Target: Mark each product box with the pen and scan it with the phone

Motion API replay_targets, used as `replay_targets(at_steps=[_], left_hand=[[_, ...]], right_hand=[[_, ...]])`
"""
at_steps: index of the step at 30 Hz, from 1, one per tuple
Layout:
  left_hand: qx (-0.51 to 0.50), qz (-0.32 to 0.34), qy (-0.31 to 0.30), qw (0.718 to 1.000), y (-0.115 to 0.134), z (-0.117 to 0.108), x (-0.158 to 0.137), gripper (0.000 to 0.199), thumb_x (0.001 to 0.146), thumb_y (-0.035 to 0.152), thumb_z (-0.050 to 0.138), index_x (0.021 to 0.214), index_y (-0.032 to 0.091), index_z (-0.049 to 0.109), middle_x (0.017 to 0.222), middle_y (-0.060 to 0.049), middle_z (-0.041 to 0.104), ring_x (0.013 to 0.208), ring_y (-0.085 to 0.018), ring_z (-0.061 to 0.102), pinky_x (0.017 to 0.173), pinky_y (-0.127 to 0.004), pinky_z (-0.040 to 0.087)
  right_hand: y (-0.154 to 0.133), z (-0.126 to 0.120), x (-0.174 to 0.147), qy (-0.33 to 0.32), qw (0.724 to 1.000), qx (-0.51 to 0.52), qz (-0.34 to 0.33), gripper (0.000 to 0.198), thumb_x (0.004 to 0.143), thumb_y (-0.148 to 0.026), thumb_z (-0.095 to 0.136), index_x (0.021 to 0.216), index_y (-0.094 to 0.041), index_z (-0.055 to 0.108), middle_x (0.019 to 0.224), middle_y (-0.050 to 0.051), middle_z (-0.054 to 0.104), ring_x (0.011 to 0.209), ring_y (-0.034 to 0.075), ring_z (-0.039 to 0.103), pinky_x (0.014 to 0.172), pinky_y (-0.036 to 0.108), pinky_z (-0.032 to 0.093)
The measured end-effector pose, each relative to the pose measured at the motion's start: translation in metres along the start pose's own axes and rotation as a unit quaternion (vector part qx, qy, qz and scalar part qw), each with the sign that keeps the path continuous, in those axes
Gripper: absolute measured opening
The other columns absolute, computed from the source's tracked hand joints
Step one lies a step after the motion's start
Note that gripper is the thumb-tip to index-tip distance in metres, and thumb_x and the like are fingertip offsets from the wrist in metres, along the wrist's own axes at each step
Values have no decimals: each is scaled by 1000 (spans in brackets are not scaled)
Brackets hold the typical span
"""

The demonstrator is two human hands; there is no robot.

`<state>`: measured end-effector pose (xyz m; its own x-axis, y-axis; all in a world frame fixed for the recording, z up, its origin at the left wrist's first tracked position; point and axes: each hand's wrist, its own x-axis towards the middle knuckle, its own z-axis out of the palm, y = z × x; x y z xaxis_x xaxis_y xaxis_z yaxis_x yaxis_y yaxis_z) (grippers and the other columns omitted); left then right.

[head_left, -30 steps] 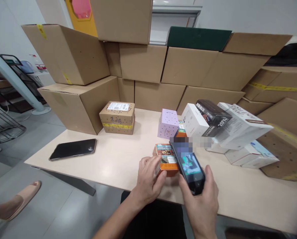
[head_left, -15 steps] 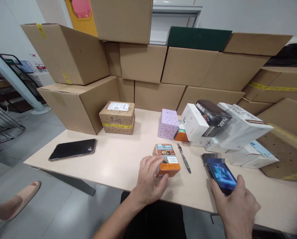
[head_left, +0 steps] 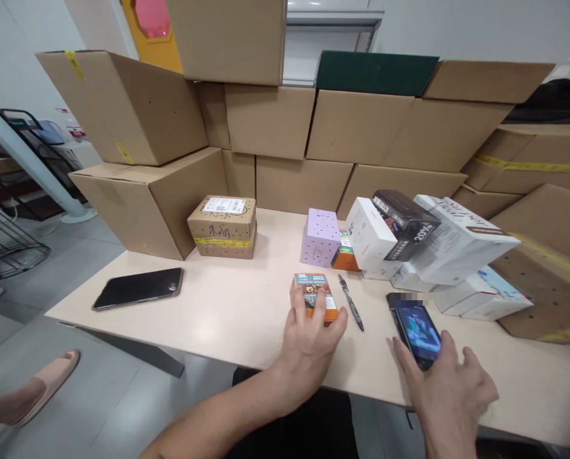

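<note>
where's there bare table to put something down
The widest bare patch lies between the phone and left hand, in front of the parcel. A smaller one separates parcel and purple box. Only a narrow strip parts pen and device. Beyond the device, white boxes and a dark box crowd together.

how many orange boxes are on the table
2: one orange box under the left hand, a second box between the purple box and a white box; more may be hidden.
</note>
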<state>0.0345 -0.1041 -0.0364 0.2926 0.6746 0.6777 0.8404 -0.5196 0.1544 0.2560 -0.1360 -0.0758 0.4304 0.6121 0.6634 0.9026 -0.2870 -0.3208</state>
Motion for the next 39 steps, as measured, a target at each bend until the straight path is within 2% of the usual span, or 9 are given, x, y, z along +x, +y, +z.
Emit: replay_targets(at_steps=[3, 8, 14, 21, 26, 29, 31, 35, 39], left_hand=[[44, -7, -51, 998, -24, -4, 6, 37, 86, 7, 58, 115, 30, 62, 136, -14, 56, 134, -47, 42, 73, -51, 61], [51, -23, -150, 987, -88, -17, 36, 35, 86, 6, 54, 116, 23, 60, 142, -17, 49, 138, -46, 33, 88, -56, 56], [14, -19, -173, 985, -146, 14, 92, 39, 84, 6, 52, 120, 22, 59, 141, -14, 48, 139, -39, 32, 106, -58, 43], [-20, -5, -160, 987, -150, 46, 125, 76, 77, 7, 55, 148, 16, 32, 146, -18, 43, 140, -34, 37, 113, -52, 35], [31, -6, -97, 995, -145, 2, 131, 56, 81, 24, 60, 137, 22, 52, 150, -14, 41, 147, -40, 20, 117, -61, 18], [118, -124, 24, 985, -165, -40, 136, 49, 88, 48, 55, 130, 22, 60, 144, -13, 45, 143, -39, 24, 116, -57, 19], [143, -233, 45, 961, -187, -61, 137, 54, 90, 56, 48, 128, 21, 62, 139, -17, 48, 135, -41, 34, 110, -56, 29], [138, -387, -14, 911, -222, -77, 132, 69, 89, 64, 40, 136, 17, 56, 139, -26, 45, 125, -48, 43, 100, -61, 36], [89, -422, -60, 900, -228, -83, 122, 78, 83, 69, 43, 142, 18, 49, 140, -28, 43, 127, -50, 41, 98, -60, 39]], right_hand=[[-13, -5, 0, 60, 993, 84, -61, 68, 86, -56, 62, 130, -4, 59, 130, 30, 57, 122, 43, 54, 100, 61, 41], [-46, -5, -11, 60, 968, 215, -119, 36, 91, -30, 63, 122, -12, 62, 115, 17, 68, 109, 28, 64, 96, 47, 51], [-64, 2, -21, 45, 952, 270, -139, 27, 90, -25, 63, 114, -13, 63, 106, 14, 70, 97, 24, 68, 87, 42, 56], [-60, -1, -19, 20, 947, 281, -153, 15, 92, -22, 60, 104, -15, 65, 102, 11, 69, 95, 22, 67, 84, 36, 56], [-59, 0, -20, -7, 949, 294, -111, 17, 93, -25, 59, 103, -15, 67, 102, 11, 69, 94, 21, 66, 84, 36, 56], [-59, 0, -21, -10, 948, 301, -106, 16, 92, -26, 60, 102, -15, 67, 101, 11, 69, 93, 21, 66, 84, 36, 56], [-60, 0, -22, -6, 947, 304, -106, 16, 92, -25, 59, 102, -15, 67, 100, 10, 70, 93, 21, 67, 83, 36, 56], [-60, 0, -21, -15, 946, 306, -105, 16, 93, -26, 58, 101, -16, 67, 100, 10, 70, 92, 21, 67, 78, 34, 57], [-60, -2, -21, -24, 943, 312, -109, 16, 93, -26, 57, 102, -16, 67, 100, 10, 69, 91, 20, 67, 77, 33, 58]])
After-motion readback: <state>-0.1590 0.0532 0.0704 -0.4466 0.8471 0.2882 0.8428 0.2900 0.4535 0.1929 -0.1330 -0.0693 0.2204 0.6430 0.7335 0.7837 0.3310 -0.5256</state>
